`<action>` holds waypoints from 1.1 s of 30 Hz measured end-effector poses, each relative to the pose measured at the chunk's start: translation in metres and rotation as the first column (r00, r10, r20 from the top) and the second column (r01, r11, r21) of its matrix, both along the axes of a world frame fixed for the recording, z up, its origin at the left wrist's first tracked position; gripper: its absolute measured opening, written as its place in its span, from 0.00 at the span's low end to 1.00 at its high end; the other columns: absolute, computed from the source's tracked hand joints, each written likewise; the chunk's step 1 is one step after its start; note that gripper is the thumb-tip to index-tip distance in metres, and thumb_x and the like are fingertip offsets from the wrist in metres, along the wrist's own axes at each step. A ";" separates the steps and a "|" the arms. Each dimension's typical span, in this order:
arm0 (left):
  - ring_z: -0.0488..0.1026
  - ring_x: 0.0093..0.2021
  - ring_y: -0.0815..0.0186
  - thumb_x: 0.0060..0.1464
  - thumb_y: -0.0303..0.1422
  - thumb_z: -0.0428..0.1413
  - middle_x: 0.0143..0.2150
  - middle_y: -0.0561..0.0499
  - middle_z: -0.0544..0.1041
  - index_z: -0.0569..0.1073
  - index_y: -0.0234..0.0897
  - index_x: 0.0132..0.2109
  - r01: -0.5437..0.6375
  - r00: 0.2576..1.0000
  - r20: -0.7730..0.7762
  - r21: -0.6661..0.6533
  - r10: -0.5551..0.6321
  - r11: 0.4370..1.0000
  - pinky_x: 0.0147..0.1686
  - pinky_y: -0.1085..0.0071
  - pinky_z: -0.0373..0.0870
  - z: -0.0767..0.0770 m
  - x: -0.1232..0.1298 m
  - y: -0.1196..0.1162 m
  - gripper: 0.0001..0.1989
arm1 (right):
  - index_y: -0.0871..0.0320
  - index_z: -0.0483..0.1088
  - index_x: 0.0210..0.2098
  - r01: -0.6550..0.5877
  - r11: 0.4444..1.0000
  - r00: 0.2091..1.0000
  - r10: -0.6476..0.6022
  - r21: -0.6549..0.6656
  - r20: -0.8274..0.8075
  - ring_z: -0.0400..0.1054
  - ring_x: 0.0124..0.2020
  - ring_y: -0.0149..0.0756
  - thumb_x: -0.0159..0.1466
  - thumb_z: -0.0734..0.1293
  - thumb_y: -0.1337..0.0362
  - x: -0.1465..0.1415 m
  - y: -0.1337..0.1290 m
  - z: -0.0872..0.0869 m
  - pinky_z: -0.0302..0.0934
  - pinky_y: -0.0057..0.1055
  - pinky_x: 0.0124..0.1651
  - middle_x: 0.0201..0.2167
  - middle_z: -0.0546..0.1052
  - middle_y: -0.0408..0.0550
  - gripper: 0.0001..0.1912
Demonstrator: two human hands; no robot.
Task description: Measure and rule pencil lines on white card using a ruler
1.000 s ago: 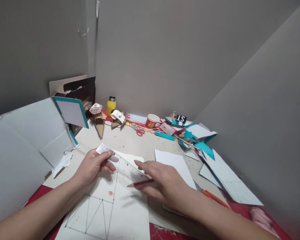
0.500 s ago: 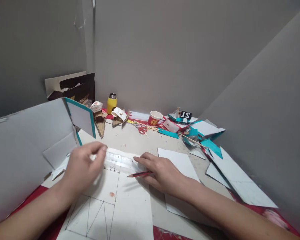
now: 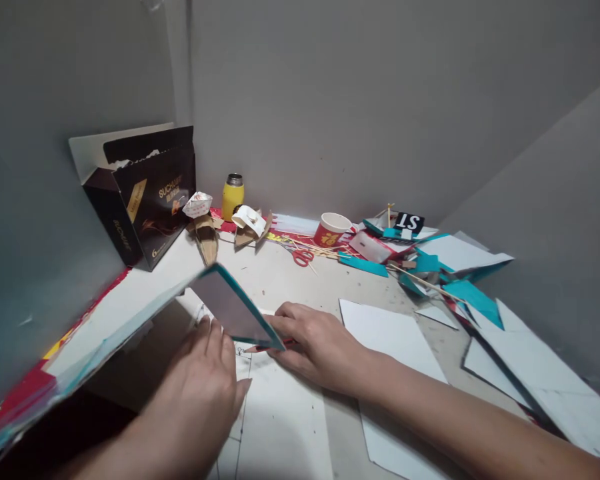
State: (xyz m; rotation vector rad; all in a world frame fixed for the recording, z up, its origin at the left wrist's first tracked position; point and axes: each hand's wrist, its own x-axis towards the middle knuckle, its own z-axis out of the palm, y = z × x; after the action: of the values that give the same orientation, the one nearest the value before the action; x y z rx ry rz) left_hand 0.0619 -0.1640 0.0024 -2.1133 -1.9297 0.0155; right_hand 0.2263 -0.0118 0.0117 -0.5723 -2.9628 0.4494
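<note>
My left hand [image 3: 205, 380] lies palm down on the white drawn-on sheet [image 3: 290, 420], fingers stretched out side by side, thumb apart. In my right hand [image 3: 313, 340] is a red and black pencil [image 3: 260, 348], its tip pointing left over the pen lines. The right fingertips are behind the teal-edged flap [image 3: 235, 307] of a large folded white board. This board [image 3: 165, 300] tilts over my left wrist and forearm and hides part of the sheet. The clear ruler cannot be made out behind the flap.
A dark carton [image 3: 150, 207] stands at the back left, near a yellow bottle [image 3: 233, 197]. Red-handled scissors [image 3: 303, 257], thin sticks and a red paper cup [image 3: 333, 230] lie or stand at the back. Cut white boards [image 3: 395, 360] and teal scraps [image 3: 475, 300] fill the right.
The folded board has tipped rightward from upright, over my left forearm. My left hand has moved down and right and flattened from a pinch. The view has shifted; the right hand still holds the pencil.
</note>
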 end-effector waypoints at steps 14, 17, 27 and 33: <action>0.75 0.37 0.52 0.59 0.26 0.49 0.37 0.43 0.79 0.74 0.31 0.45 0.012 0.993 -0.112 0.423 0.039 0.906 0.33 0.58 0.72 0.091 -0.058 0.001 0.12 | 0.53 0.70 0.52 0.007 1.000 1.000 -0.007 0.027 0.017 0.69 0.40 0.41 0.63 0.65 0.62 -0.002 -0.001 -0.005 0.59 0.34 0.38 0.40 0.73 0.50 0.17; 0.75 0.35 0.55 0.61 0.32 0.49 0.33 0.46 0.79 0.76 0.35 0.38 -0.026 0.988 -0.126 0.432 0.089 0.902 0.35 0.60 0.71 0.104 -0.079 0.006 0.11 | 0.54 0.71 0.51 0.011 0.999 0.999 -0.012 0.040 0.031 0.70 0.39 0.41 0.64 0.64 0.61 -0.002 -0.004 0.000 0.60 0.35 0.38 0.41 0.73 0.51 0.16; 0.71 0.53 0.57 0.60 0.41 0.55 0.50 0.46 0.75 0.73 0.35 0.48 -0.183 0.935 -0.212 0.400 0.285 0.898 0.54 0.51 0.64 0.106 -0.124 0.020 0.15 | 0.56 0.72 0.51 -0.022 0.996 0.995 0.030 0.092 -0.090 0.72 0.44 0.44 0.60 0.64 0.66 -0.001 -0.029 0.019 0.64 0.36 0.41 0.48 0.75 0.54 0.19; 0.48 0.69 0.43 0.59 0.41 0.55 0.70 0.35 0.54 0.59 0.35 0.65 -0.249 0.912 -0.207 0.406 0.354 0.879 0.63 0.43 0.47 0.116 -0.128 0.012 0.31 | 0.57 0.71 0.53 -0.090 0.988 0.989 0.103 0.125 -0.102 0.72 0.44 0.45 0.57 0.64 0.70 0.003 -0.048 0.027 0.66 0.38 0.41 0.48 0.76 0.56 0.24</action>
State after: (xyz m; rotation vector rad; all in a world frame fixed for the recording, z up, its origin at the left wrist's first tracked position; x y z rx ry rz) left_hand -0.0665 -0.1522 0.1179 -1.4657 -1.8971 0.0070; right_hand 0.2288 -0.0603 0.0387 -0.3808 -2.8978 0.2969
